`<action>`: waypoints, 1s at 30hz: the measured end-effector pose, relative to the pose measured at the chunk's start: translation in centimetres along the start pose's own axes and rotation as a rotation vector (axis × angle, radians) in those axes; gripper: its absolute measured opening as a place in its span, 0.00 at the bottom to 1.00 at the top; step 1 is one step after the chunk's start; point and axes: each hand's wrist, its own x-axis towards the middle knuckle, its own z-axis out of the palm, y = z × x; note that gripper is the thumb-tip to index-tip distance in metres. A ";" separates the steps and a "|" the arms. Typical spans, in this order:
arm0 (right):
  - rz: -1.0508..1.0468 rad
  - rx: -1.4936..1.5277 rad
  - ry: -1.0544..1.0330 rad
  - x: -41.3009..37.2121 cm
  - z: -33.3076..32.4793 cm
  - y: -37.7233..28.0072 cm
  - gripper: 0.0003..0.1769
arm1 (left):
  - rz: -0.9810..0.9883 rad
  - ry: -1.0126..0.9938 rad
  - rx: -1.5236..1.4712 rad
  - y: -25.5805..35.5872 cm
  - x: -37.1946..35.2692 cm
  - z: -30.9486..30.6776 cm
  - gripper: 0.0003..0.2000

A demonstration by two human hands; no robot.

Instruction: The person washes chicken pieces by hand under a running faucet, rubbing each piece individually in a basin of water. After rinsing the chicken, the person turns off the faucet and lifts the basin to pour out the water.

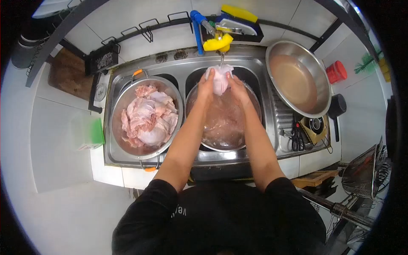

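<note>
Between my left hand (206,86) and my right hand (238,88) is a piece of raw chicken (220,80), held from both sides under the faucet (211,30). Water runs from the faucet onto the chicken. Below my hands, a large metal bowl (224,148) of cloudy pinkish water sits in the right sink basin, with some submerged pieces faintly visible. To the left, a metal colander with orange handles (117,123) rests over the other basin and holds a heap of raw chicken (148,117).
A big metal bowl of murky water (318,108) stands on the drainboard at the right. Near it are black-handled scissors (298,138) and a red cup (336,72). Behind the sink runs a black rack (146,29). A green-lidded container (97,132) is at the left.
</note>
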 end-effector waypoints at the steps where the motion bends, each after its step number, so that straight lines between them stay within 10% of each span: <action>1: -0.063 0.099 -0.035 -0.2 0.3 0.0 0.30 | 0.036 -0.045 -0.020 0.3 0.2 -0.1 0.26; 7: -0.365 0.068 0.105 -0.1 1.7 -1.0 0.34 | 0.142 -0.177 -0.027 -0.7 -1.2 0.4 0.21; 13: -0.102 -0.286 0.261 2.0 0.6 -1.0 0.27 | 0.118 -0.107 -0.033 -1.4 -2.0 0.9 0.22; 15: 0.334 0.327 0.345 2.3 0.4 -1.4 0.31 | 0.119 -0.052 0.020 -1.4 -1.6 0.7 0.22; 17: 0.352 0.255 0.255 1.3 0.5 -1.3 0.31 | 0.241 0.134 0.198 -2.0 1.0 0.3 0.26; 20: 0.015 0.452 -0.110 1.4 0.8 0.5 0.29 | 0.296 0.202 0.360 0.6 1.2 1.1 0.30; 25: -0.416 -0.365 0.283 0.9 0.6 -0.4 0.20 | 0.423 0.136 0.691 1.5 0.3 2.3 0.29; 30: 0.232 -0.074 0.247 4.6 -2.1 1.6 0.33 | 0.453 0.140 0.569 1.0 0.1 2.5 0.30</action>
